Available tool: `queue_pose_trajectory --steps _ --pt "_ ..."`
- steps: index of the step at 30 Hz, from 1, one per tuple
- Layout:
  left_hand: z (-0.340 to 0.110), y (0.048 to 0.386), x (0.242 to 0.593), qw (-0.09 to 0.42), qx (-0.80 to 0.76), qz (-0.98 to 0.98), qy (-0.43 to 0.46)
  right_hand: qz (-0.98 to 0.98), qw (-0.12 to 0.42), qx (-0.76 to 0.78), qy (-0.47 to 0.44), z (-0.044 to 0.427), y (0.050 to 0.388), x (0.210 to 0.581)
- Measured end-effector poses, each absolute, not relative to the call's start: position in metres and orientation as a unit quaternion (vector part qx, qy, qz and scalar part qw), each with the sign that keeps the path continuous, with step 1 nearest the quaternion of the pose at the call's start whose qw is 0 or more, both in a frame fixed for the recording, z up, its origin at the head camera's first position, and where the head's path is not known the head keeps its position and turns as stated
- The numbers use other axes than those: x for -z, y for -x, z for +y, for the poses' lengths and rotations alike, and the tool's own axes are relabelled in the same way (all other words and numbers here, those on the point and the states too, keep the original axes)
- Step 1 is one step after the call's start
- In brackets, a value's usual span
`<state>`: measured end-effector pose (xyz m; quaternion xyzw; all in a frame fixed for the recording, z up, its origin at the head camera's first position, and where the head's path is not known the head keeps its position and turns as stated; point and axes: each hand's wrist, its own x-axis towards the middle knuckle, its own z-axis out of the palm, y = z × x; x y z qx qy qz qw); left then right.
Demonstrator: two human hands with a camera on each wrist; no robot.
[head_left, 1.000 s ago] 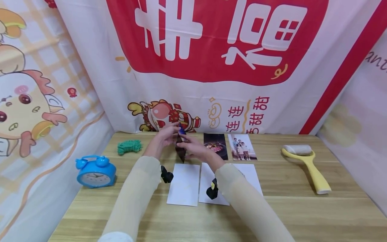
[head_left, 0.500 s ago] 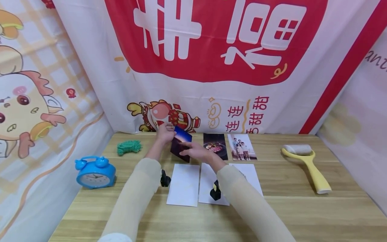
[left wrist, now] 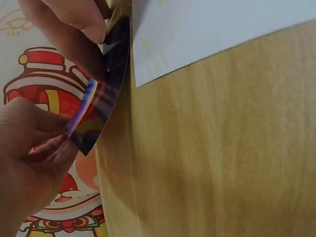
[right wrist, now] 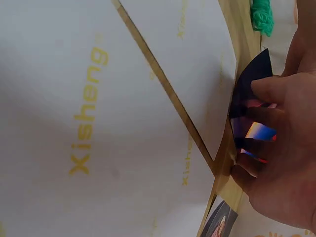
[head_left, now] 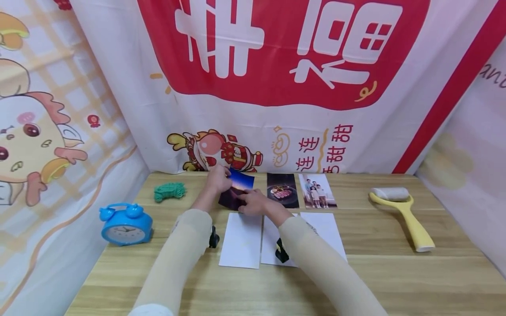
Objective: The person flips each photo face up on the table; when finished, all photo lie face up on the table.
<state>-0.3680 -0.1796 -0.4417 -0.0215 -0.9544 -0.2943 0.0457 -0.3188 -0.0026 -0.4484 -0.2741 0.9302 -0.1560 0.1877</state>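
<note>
A photo print of a dark landscape under a blue and orange sky (head_left: 242, 179) is at the back of the table, its surface bowed. At its left edge, my left hand (head_left: 216, 179) pinches it between thumb and fingers. My right hand (head_left: 254, 202) touches the print's lower right part with outstretched fingers. From the left wrist, the print (left wrist: 96, 123) looks curved, with the left hand (left wrist: 29, 158) gripping one end. In the right wrist view the fingers of the right hand (right wrist: 286, 158) lie spread over the print.
White sheets (head_left: 240, 241) lie in a row in front. A food photo (head_left: 282, 191) and a family photo (head_left: 317, 191) lie to the right. Left are green cord (head_left: 169, 192) and a blue alarm clock (head_left: 125, 224); far right, a yellow-handled lint roller (head_left: 403, 215). A printed curtain (head_left: 356, 145) hangs behind.
The print has gone from standing nearly edge-on between both hands to lying flatter, picture side up. The right hand has shifted slightly down onto its face; the left has kept its edge.
</note>
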Motion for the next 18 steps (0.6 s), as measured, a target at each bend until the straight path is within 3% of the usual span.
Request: queue_pose_trajectory --steps 11,18 --pt "-0.187 0.365 0.453 -0.041 0.273 -0.957 0.085 0.950 0.183 0.081 0.240 -0.001 0.324 0.449" --pt "-0.183 0.360 0.453 -0.049 0.242 -0.964 0.103 0.949 0.179 0.063 0.254 0.003 0.327 0.448"
